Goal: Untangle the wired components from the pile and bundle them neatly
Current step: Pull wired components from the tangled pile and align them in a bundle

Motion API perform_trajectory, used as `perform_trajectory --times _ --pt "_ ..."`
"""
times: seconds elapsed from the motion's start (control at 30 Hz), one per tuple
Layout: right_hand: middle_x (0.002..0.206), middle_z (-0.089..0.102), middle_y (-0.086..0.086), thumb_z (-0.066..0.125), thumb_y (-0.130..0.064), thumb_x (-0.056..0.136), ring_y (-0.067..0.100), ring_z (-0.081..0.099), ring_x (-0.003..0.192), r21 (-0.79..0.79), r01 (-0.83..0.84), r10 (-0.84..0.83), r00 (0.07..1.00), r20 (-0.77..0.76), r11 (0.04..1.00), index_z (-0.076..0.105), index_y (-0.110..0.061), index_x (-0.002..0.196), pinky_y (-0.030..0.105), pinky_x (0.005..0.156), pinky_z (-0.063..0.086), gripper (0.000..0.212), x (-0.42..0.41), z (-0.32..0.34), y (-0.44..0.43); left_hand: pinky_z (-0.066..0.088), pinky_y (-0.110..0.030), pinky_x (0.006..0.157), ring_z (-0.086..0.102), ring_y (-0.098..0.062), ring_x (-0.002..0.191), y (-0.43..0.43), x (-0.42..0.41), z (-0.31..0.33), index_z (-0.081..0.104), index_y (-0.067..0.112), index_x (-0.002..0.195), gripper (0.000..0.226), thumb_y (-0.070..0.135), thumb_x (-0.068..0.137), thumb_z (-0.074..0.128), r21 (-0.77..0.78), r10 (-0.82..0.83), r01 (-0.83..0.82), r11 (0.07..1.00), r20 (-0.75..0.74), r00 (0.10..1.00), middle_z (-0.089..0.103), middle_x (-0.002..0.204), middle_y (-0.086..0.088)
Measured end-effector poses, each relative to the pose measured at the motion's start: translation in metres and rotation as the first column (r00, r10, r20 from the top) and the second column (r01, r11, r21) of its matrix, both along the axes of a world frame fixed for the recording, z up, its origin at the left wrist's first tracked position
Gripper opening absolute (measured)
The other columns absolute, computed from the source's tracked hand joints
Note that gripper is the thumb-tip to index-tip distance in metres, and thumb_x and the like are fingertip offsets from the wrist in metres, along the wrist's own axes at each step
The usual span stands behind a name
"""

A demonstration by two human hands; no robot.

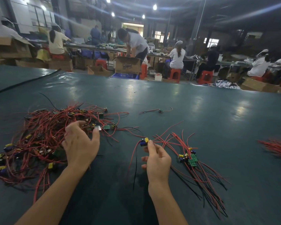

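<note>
Right hand (157, 159), fingertip grip pinching a small blue-and-yellow component (144, 141), thin red and black leads dangling. Left hand (81, 143), grip wide, fingers spread over the tangled red-wire pile (42, 135). Straightened green boards (191, 159) lie alongside on the glossy teal bench (169, 98).

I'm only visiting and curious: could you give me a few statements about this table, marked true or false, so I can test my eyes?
1. The right hand pinches a small component. True.
2. The tangled pile lies right of both hands. False: it lies on the left, by the left hand.
3. A lone component lies apart, farther up the table. True.
4. The left hand holds scissors. False: its fingers are spread at the pile, with no tool.
5. A bundle lies right of the right hand. True.
</note>
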State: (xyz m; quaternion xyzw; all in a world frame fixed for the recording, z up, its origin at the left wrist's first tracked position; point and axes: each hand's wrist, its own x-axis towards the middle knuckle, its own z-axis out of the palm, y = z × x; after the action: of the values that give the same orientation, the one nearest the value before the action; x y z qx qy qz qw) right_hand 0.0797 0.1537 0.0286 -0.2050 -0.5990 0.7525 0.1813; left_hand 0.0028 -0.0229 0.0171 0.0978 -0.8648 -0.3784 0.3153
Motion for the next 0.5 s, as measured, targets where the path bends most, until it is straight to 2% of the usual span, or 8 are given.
perform_trajectory --times 0.03,0.1,0.17,0.23,0.33,0.4,0.5 --pt "0.075 0.067 -0.002 0.06 -0.027 0.096 0.002 0.056 0.048 -0.005 -0.001 0.001 1.0 -0.004 1.0 0.069 -0.014 0.082 0.017 0.041 0.043 0.021 0.0 0.001 0.0 0.031 -0.052 0.101 0.047 -0.032 0.115 0.001 0.003 0.003 0.046 0.012 0.117 0.036 0.019 0.086 0.063 0.017 -0.026 0.028 0.999 -0.098 0.995 0.047 0.122 -0.011" --pt "0.071 0.068 -0.006 0.059 -0.025 0.097 0.002 0.056 0.048 -0.013 -0.013 0.013 1.0 -0.021 1.0 0.07 -0.017 0.079 0.018 0.042 0.043 0.023 0.001 0.002 -0.001 0.035 -0.049 0.097 0.048 -0.031 0.114 0.006 0.008 0.007 0.053 0.008 0.107 0.029 0.009 0.079 0.058 -0.069 -0.14 0.125 0.99 -0.282 0.949 0.051 0.119 -0.012" --pt "0.071 0.068 -0.007 0.057 -0.023 0.098 0.003 0.054 0.05 -0.021 -0.03 0.029 0.998 -0.056 0.999 0.07 -0.019 0.076 0.019 0.044 0.042 0.026 0.002 0.004 -0.002 0.045 -0.05 0.084 0.053 -0.023 0.096 0.016 0.016 0.01 0.059 0.005 0.093 0.018 0.01 0.077 0.055 -0.167 -0.332 0.288 0.943 -0.387 0.861 0.056 0.104 -0.009" --pt "0.073 0.068 -0.008 0.055 -0.022 0.099 0.003 0.053 0.052 -0.013 -0.041 0.039 0.994 -0.105 0.999 0.072 -0.021 0.077 0.022 0.047 0.041 0.028 0.003 0.007 -0.002 0.047 -0.047 0.071 0.049 -0.013 0.077 0.028 0.026 0.012 0.059 0.006 0.083 0.014 0.018 0.081 0.054 -0.243 -0.486 0.421 0.874 -0.398 0.778 0.054 0.09 0.0" --pt "0.074 0.068 -0.008 0.054 -0.019 0.1 0.004 0.052 0.052 -0.025 -0.032 0.026 0.982 -0.188 0.999 0.071 -0.019 0.083 0.02 0.044 0.04 0.024 0.004 0.011 0.0 0.043 -0.042 0.06 0.047 -0.015 0.064 0.044 0.042 0.013 0.058 0.008 0.072 0.019 0.023 0.084 0.055 -0.362 -0.62 0.506 0.783 -0.396 0.677 0.053 0.073 0.005" --pt "0.067 0.064 -0.01 0.054 -0.017 0.1 0.004 0.051 0.051 -0.039 -0.029 0.019 0.969 -0.246 0.999 0.069 -0.017 0.084 0.019 0.043 0.041 0.021 0.005 0.014 0.001 0.04 -0.038 0.055 0.045 -0.014 0.057 0.053 0.052 0.016 0.059 0.009 0.066 0.026 0.022 0.087 0.054 -0.458 -0.7 0.532 0.712 -0.398 0.594 0.052 0.064 0.005" --pt "0.056 0.057 -0.011 0.054 -0.012 0.1 0.002 0.049 0.049 -0.052 -0.039 0.021 0.954 -0.3 0.998 0.067 -0.016 0.085 0.019 0.045 0.043 0.02 0.006 0.017 0.001 0.045 -0.031 0.053 0.054 -0.009 0.057 0.063 0.063 0.019 0.069 0.012 0.075 0.028 0.024 0.092 0.051 -0.461 -0.762 0.608 0.646 -0.336 0.554 0.062 0.067 0.009"
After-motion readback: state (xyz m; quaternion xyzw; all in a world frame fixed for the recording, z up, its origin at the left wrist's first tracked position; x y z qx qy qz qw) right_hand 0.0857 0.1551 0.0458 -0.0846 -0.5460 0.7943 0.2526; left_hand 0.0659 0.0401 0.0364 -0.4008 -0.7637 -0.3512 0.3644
